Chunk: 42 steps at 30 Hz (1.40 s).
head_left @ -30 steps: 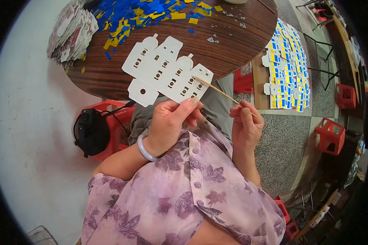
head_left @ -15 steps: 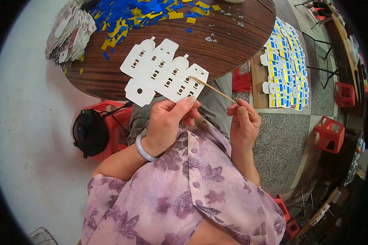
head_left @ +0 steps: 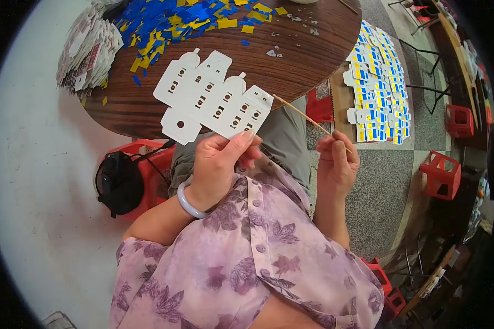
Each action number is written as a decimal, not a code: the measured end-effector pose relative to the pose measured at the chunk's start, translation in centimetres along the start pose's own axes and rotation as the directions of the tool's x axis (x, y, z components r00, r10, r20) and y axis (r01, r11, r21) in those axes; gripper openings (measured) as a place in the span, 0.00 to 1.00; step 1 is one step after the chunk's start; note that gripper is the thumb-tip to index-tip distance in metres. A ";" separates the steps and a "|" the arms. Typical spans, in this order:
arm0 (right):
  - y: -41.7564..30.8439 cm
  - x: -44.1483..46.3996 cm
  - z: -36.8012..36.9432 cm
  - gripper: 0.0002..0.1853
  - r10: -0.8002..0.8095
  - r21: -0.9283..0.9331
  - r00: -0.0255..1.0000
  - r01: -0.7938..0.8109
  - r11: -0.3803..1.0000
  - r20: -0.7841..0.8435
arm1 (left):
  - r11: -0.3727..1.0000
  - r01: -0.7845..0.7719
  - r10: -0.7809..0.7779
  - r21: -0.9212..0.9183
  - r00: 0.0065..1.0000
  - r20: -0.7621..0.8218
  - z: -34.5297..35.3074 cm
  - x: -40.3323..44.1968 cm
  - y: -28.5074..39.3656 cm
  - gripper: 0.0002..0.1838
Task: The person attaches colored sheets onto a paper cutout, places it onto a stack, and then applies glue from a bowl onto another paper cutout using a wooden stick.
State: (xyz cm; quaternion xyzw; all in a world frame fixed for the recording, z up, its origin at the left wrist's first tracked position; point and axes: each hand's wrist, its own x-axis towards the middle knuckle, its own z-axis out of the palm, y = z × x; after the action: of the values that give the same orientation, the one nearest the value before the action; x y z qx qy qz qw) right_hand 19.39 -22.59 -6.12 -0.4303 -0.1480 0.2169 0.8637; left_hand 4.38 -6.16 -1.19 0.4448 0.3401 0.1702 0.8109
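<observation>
My left hand [head_left: 225, 159] pinches the lower right edge of a white die-cut box blank [head_left: 211, 96], thumb on top. The flat card has small cut-out holes, rounded tabs and a side flap with one round hole. Between the thumb and fingers of my right hand [head_left: 336, 159] is a thin wooden stick [head_left: 304, 115]. Its far tip is by the card's right corner; whether it touches the card I cannot tell. Part of the stick is hidden in my fingers.
A round wooden table [head_left: 291, 71] bears blue and yellow pieces [head_left: 175, 27] and a pile of printed cards [head_left: 88, 49]. At right, blue-and-yellow box blanks [head_left: 379, 82] lie on cardboard. A black bag [head_left: 119, 183] rests on a red stool [head_left: 153, 189]; another red stool [head_left: 442, 175] stands right.
My right hand has moved right and slightly up with the stick, whose tip has gone from over the card's holes to its right corner. The card has shifted slightly left in view.
</observation>
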 end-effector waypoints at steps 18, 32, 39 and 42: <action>0.0 0.3 0.2 0.11 -0.021 -0.093 0.999 0.025 0.995 0.040 | 1.000 -0.001 0.000 0.027 0.999 0.037 0.0 0.0 0.3 0.12; 0.7 0.8 0.7 0.11 -0.017 -0.084 0.999 0.020 0.996 0.042 | 1.000 -0.003 0.003 0.008 0.999 0.051 -0.2 -0.1 0.4 0.10; 0.4 1.0 0.6 0.12 -0.066 -0.073 0.998 0.066 0.995 0.012 | 0.999 0.015 -0.017 0.034 0.999 0.048 -0.2 -0.1 0.1 0.11; -0.1 1.0 0.5 0.11 -0.055 -0.073 0.998 0.056 0.996 0.016 | 0.999 0.012 -0.015 0.053 0.999 0.049 -0.2 0.0 0.3 0.13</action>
State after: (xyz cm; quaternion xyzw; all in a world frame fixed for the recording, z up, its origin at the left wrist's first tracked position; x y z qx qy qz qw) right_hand 20.05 -21.85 -5.66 -0.4557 -0.1738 0.1901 0.8521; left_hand 4.23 -5.90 -1.03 0.4677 0.3274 0.1448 0.8081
